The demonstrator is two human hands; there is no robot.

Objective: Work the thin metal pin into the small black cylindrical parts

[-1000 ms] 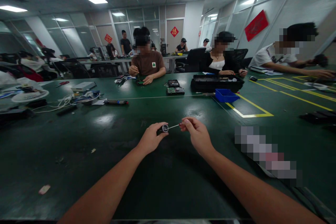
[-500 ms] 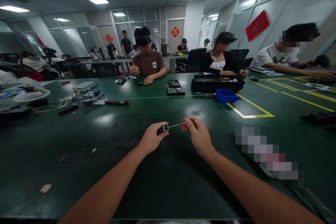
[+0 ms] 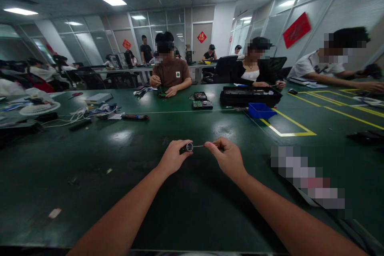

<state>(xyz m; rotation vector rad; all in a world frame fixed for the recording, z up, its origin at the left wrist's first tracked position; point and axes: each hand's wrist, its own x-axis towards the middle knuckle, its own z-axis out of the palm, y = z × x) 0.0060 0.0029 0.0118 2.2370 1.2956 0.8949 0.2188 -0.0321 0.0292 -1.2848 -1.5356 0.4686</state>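
Observation:
My left hand (image 3: 173,157) is closed around a small dark tool handle (image 3: 187,147) whose round silvery end faces me. A thin metal bit (image 3: 198,146) runs from that end to my right hand (image 3: 227,157), which pinches its other tip between thumb and fingers. Both hands hover just above the dark green table (image 3: 126,184), near its middle, about a hand's width apart.
A blue bin (image 3: 260,110) and a long black tray (image 3: 249,96) sit far right, by yellow floor-tape lines (image 3: 288,128). Circuit boards (image 3: 202,104), a pen-like tool (image 3: 134,117) and tangled cables (image 3: 81,113) lie farther back. Three people sit across the table. A blurred object (image 3: 307,180) lies right.
My right hand has dropped slightly and the thin bit now lies level instead of sloping up to the right. The left hand has hardly moved.

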